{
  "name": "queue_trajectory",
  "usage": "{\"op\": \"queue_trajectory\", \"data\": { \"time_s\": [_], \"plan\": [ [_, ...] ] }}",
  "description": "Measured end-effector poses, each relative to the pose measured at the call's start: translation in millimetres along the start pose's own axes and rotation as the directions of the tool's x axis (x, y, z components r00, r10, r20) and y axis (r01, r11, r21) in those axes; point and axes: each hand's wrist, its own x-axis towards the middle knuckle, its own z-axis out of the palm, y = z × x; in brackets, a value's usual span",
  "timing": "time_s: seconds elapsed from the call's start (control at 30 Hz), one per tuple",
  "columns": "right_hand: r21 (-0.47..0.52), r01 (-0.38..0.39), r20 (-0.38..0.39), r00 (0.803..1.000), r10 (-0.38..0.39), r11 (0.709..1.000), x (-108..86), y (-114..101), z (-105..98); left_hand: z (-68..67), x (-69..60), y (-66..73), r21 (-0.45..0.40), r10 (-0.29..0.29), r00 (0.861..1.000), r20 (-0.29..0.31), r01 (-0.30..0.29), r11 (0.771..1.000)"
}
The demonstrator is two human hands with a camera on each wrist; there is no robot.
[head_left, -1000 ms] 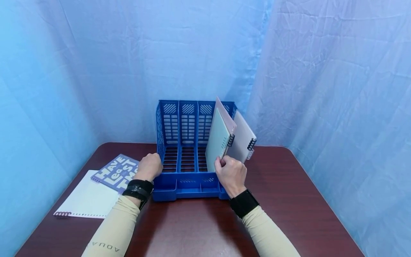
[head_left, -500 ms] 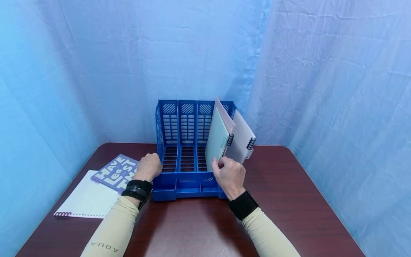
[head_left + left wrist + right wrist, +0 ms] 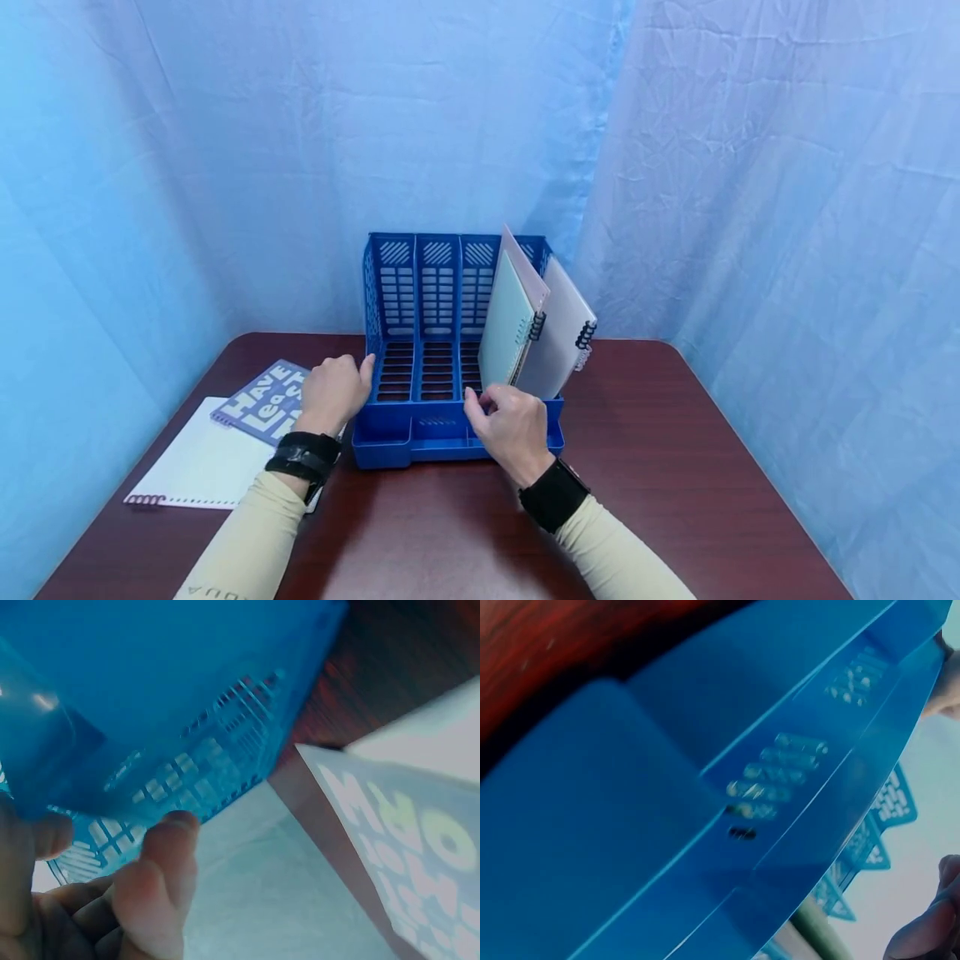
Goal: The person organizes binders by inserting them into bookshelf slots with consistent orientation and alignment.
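A blue file rack (image 3: 442, 412) with upright dividers stands on the table. In its right part lean spiral notebooks: a pale green one (image 3: 506, 325), a pinkish one (image 3: 528, 271) behind it, and a whitish one (image 3: 564, 329) farther right. My left hand (image 3: 333, 393) is beside the rack's front left corner, fingers loosely bent and thumb raised. The left wrist view has its fingers (image 3: 169, 855) close to the blue plastic, gripping nothing. In front of the green notebook, my right hand (image 3: 513, 427) hovers loosely curled; the right wrist view shows its fingertips (image 3: 926, 926) apart from the rack.
Left of the rack, a purple notebook (image 3: 258, 407) with large white letters overlaps a white spiral notebook (image 3: 195, 462) lying flat. The dark red table (image 3: 675, 467) extends to the right. Blue cloth (image 3: 285, 167) hangs behind and at both sides.
My left hand has let go of the rack's left corner and moved left. My right hand has come away from the rack's front right side, toward me and leftward. The notebooks stay put.
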Motion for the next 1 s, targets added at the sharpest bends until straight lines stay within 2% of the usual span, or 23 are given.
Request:
{"op": "queue_trajectory", "data": {
  "time_s": [0.1,0.27,0.37,0.57,0.7,0.8,0.9,1.0],
  "plan": [
    [0.033,0.010,0.020,1.000,-0.011,0.999,-2.3,-6.9,1.2,-4.4,-6.2,-8.9,0.007,0.008,0.998,-0.056,-0.007,1.000],
    [0.065,0.008,0.061,0.998,-0.012,0.998,-5.5,-15.8,2.9,-12.9,-18.7,-30.2,0.056,0.020,0.997,-0.078,-0.016,0.998],
    [0.082,0.010,0.083,0.996,-0.017,0.997,-7.2,-19.5,3.9,-17.6,-26.1,-47.5,0.103,0.051,0.997,-0.057,-0.045,0.994],
    [0.139,-0.002,0.132,0.991,-0.017,0.990,-10.4,-26.6,5.2,-25.9,-38.4,-86.7,0.169,0.131,0.990,0.044,-0.136,0.976],
    [0.178,-0.004,0.165,0.986,-0.026,0.984,-11.6,-31.7,6.0,-28.7,-45.2,-114.3,0.235,0.224,0.967,0.119,-0.247,0.940],
    [0.181,0.008,0.170,0.985,-0.039,0.983,-11.8,-33.9,6.1,-28.2,-48.3,-131.3,0.228,0.293,0.937,0.190,-0.332,0.915],
    [0.175,0.021,0.166,0.985,-0.050,0.984,-11.9,-34.7,6.5,-28.0,-47.6,-143.0,0.169,0.322,0.911,0.257,-0.371,0.913],
    [0.174,0.028,0.169,0.984,-0.058,0.984,-12.7,-34.6,7.4,-26.8,-45.5,-151.2,0.137,0.324,0.899,0.294,-0.376,0.917]
  ]
}}
